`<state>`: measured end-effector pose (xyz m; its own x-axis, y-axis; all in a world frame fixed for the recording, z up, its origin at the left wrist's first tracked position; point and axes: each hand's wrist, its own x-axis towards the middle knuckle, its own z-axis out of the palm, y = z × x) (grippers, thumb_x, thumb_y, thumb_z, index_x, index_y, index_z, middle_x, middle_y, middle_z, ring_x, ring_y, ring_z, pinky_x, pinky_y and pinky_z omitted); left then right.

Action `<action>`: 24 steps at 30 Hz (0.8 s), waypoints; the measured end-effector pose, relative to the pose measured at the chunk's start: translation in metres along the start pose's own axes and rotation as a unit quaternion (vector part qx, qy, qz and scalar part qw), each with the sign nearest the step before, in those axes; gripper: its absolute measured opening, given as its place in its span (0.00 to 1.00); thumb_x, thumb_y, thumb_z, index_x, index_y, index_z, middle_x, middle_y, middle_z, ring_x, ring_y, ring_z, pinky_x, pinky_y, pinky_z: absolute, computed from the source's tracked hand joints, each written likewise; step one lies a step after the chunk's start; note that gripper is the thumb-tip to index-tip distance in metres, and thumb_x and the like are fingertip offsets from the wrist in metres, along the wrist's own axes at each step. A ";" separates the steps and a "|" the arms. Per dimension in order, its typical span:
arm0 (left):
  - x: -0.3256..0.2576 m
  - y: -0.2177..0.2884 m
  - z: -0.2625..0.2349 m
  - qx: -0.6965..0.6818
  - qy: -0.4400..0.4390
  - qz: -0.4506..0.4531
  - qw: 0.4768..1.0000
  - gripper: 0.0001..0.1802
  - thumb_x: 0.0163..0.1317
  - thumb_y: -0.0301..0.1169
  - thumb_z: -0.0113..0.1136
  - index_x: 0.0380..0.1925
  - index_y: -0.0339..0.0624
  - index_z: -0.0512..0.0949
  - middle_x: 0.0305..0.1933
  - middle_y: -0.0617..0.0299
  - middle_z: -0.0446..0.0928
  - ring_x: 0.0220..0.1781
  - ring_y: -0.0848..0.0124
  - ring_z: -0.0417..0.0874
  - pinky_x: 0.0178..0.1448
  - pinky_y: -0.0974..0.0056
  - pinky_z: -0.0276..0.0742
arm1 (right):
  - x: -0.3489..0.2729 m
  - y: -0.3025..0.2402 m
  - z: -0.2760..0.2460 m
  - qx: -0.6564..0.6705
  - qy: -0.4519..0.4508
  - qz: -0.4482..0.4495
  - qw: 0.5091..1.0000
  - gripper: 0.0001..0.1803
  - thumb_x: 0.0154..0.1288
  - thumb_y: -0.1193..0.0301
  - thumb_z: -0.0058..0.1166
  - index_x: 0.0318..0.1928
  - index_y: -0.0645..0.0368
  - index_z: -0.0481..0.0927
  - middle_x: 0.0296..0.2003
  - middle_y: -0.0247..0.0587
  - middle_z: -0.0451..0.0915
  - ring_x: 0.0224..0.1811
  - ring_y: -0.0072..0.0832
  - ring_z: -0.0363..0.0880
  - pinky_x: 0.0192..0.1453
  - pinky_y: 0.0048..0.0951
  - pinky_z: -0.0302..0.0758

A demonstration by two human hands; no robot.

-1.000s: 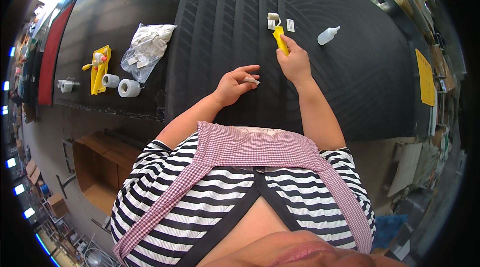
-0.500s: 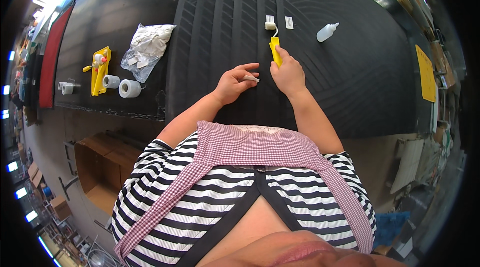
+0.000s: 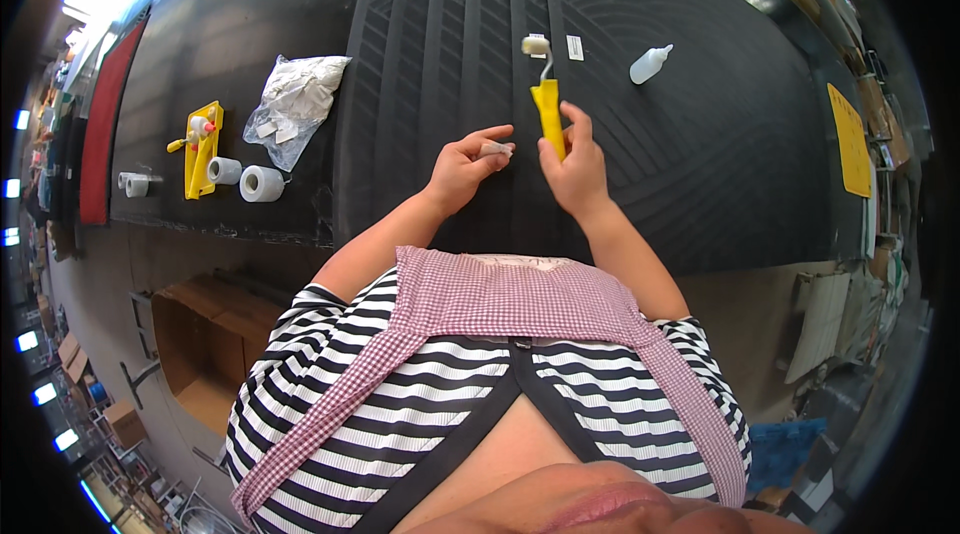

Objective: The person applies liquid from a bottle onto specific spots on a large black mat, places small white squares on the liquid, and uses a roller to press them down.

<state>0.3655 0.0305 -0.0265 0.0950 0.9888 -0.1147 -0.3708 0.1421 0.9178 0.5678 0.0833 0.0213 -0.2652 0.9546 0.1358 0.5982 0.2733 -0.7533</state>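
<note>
My right hand [image 3: 578, 164] is closed on the yellow handle of a small paint roller [image 3: 548, 119], its index finger lifted off. The roller's white head points away from me and partly covers a white label [image 3: 538, 57] on the black ribbed sheet. A second white label [image 3: 575, 48] lies just right of it. Closer to me and to the left, my left hand [image 3: 465, 169] pinches a small crumpled white piece [image 3: 494, 149], perhaps cloth or paper; its kind is not clear. Beyond the right hand, a white squeeze bottle [image 3: 651, 65] lies on its side.
The black ribbed sheet [image 3: 440, 84] spans the table. At left are a clear bag of white material [image 3: 300, 99], a yellow tray [image 3: 202, 159] holding another small roller, and several white rolls [image 3: 262, 184]. A yellow sheet [image 3: 848, 139] lies at the right edge; a cardboard box [image 3: 205, 344] sits below the table.
The roller has shifted slightly left, and its head looks raised off the sheet. My right index finger has lifted from the handle. The left hand still pinches the white piece.
</note>
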 end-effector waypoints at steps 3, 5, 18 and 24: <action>-0.010 0.017 0.021 -0.130 0.020 -0.055 0.990 0.13 0.68 0.28 0.65 0.51 0.34 0.83 0.63 0.57 0.77 0.57 0.68 0.83 0.65 0.65 0.77 | -0.031 0.010 0.025 0.108 0.008 -0.074 0.991 0.22 0.64 0.74 0.65 0.53 0.59 0.67 0.31 0.45 0.81 0.29 0.35 0.84 0.34 0.32 0.77; -0.015 0.016 0.029 -0.176 0.007 -0.052 0.983 0.16 0.69 0.30 0.65 0.54 0.34 0.81 0.57 0.58 0.82 0.54 0.69 0.84 0.64 0.64 0.76 | -0.039 0.006 0.034 0.107 -0.052 -0.092 0.989 0.20 0.65 0.73 0.64 0.51 0.59 0.67 0.33 0.42 0.81 0.29 0.31 0.82 0.34 0.29 0.76; -0.053 0.001 -0.046 0.109 0.172 0.125 0.971 0.06 0.68 0.25 0.64 0.42 0.34 0.86 0.61 0.58 0.76 0.52 0.71 0.82 0.58 0.66 0.79 | 0.132 0.142 -0.039 -0.036 0.361 0.077 0.929 0.35 0.50 0.65 0.78 0.54 0.62 0.71 0.51 0.48 0.80 0.58 0.43 0.77 0.66 0.44 0.70; -0.048 -0.012 -0.050 0.105 0.197 0.144 0.964 0.04 0.68 0.24 0.64 0.40 0.36 0.85 0.60 0.58 0.76 0.46 0.74 0.81 0.52 0.69 0.78 | 0.156 0.143 -0.041 0.228 0.321 0.020 0.919 0.20 0.61 0.69 0.69 0.50 0.62 0.78 0.40 0.35 0.81 0.38 0.25 0.80 0.44 0.28 0.77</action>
<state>0.3190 -0.0165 -0.0515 -0.3570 0.9322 0.0596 -0.1310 -0.1131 0.9849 0.6430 0.2760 -0.0390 0.3378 0.8765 0.3429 0.1798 0.2975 -0.9376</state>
